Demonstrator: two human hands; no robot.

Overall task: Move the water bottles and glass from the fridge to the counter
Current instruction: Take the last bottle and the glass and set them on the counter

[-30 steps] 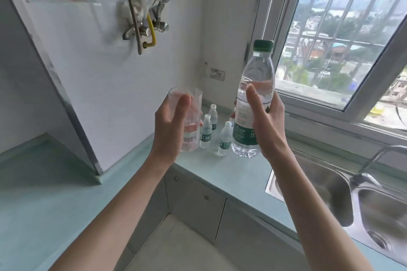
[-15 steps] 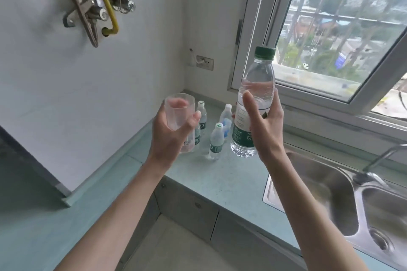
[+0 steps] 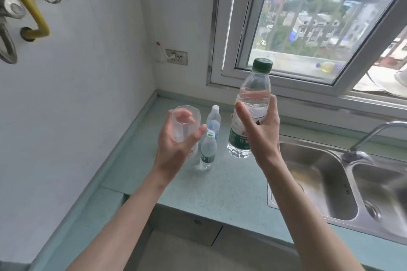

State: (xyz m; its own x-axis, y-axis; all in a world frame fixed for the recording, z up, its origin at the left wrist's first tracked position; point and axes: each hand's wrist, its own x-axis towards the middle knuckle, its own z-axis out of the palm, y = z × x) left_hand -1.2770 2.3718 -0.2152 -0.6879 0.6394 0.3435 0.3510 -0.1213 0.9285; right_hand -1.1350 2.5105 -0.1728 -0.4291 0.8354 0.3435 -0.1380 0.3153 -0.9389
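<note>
Pale green desk (image 3: pixel 229 191) under both hands. Left hand (image 3: pixel 176 145) grips clear glass (image 3: pixel 184 123), upright, above desk. Right hand (image 3: pixel 261 132) grips large green-capped water bottle (image 3: pixel 250 112), upright, off desk. Two small bottles (image 3: pixel 208 149) stand between hands; sink (image 3: pixel 330 185) right of right hand.

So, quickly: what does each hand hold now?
Left hand: holds the glass.
Right hand: holds the bottle.

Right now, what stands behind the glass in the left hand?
Behind the glass, two small bottles stand on the counter: a white-capped one farther back, a green-labelled one nearer. The left hand and glass may hide another.
</note>
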